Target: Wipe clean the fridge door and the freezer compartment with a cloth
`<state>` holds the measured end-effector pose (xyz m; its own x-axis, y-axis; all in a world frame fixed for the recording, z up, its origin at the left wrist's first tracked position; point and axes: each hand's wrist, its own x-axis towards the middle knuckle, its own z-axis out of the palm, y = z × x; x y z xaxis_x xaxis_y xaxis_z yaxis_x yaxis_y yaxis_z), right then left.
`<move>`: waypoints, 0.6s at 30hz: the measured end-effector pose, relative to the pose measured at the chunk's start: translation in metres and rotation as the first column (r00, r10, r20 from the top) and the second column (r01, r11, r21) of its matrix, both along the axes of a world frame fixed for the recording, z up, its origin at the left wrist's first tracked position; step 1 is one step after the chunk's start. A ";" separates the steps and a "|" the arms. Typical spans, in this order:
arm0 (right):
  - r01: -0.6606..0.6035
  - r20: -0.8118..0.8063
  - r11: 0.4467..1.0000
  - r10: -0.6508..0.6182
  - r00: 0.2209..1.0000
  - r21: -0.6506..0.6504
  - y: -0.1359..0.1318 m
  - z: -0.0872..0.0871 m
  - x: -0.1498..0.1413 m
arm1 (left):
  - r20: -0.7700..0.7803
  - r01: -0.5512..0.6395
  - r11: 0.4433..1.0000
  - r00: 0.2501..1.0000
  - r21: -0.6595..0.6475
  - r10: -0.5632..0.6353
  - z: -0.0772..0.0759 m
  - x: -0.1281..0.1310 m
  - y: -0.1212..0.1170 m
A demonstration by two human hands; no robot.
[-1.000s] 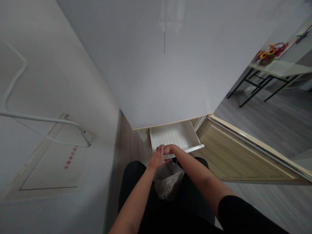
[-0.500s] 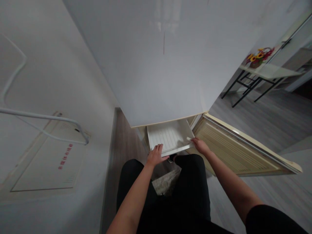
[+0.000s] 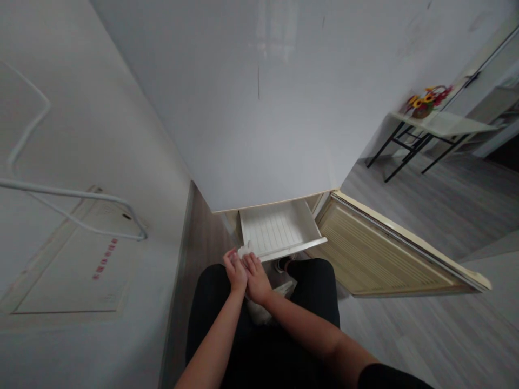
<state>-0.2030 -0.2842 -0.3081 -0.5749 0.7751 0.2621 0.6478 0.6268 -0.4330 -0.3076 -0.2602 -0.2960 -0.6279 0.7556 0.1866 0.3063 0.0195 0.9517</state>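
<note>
The likeliest trouble, as I judge it, lies with the crumpled white cloth [image 3: 245,250], which could be a tissue; the view is too blurred to settle it. It sits just in front of the left front corner of the white drawer [image 3: 298,248], bunched between the left hand [image 3: 236,272] and the right hand [image 3: 257,276]. The grip of both is closed about it, palms turned together, so a loose end could slip out and fall into the pale crumpled bag [image 3: 259,315] below the hands, nearer the wearer than the drawer. How tightly the fingers clench, and whether the right fingertips touch the drawer's edge, I cannot tell. The drawer stands pulled out, its front close to the knees: a forward lean or a lifted right leg [image 3: 318,289] could knock it inward or askew. The yellowed refrigerator door [image 3: 389,254], swung open to the drawer's right, could catch the right elbow if that arm sweeps wide.

Half a second ago the hands were apart: the right at the drawer's right front corner with a scrap of white showing, the left at its left front. Now they have met at the left corner. The drawer remains out and the door open.
</note>
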 end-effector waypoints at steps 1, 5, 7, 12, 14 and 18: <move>-0.027 0.011 1.000 0.027 1.000 0.001 0.000 0.002 -0.002 | 0.031 -0.016 1.000 0.999 -0.018 0.016 0.003 -0.006 -0.002; -0.092 0.052 0.996 0.091 0.994 0.021 0.009 0.009 0.033 | 0.109 0.091 0.994 0.991 -0.069 -0.083 0.020 -0.024 -0.008; 0.025 0.036 1.000 -0.025 0.999 -0.003 0.014 0.016 0.069 | 0.151 0.165 0.983 0.977 -0.085 -0.151 0.027 -0.022 -0.009; 0.437 -0.076 0.896 -0.443 0.894 -0.080 0.023 0.051 0.170 | 0.276 0.299 0.948 0.926 -0.113 -0.259 0.034 0.019 -0.013; 0.505 -0.110 0.858 -0.512 0.852 -0.090 0.025 0.065 0.201 | 0.327 0.385 0.915 0.885 -0.117 -0.331 0.035 0.041 -0.016; 0.543 -0.191 0.829 -0.559 0.807 -0.133 0.024 0.077 0.227 | 0.430 0.575 0.809 0.766 -0.124 -0.479 0.037 0.077 -0.023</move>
